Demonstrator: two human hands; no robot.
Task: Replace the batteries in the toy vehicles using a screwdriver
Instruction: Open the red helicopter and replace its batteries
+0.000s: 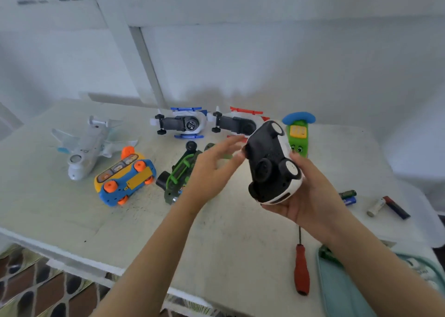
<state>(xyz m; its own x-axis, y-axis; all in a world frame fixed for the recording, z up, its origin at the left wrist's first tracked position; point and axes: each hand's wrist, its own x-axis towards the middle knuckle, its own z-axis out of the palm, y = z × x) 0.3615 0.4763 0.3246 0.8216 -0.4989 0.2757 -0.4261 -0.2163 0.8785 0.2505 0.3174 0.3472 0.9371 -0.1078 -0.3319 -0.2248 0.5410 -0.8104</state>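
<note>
So its underside faces up, right hand grips toy car | left hand spread, empty | screwdriver lies on bench

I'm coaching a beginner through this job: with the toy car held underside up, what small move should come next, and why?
Probably take the car with the left hand. It hovers open beside the car, which the right hand grips underside up, while the screwdriver lies untouched on the table by the right forearm, handier for that hand.

White wall, white table, tiled floor
</note>
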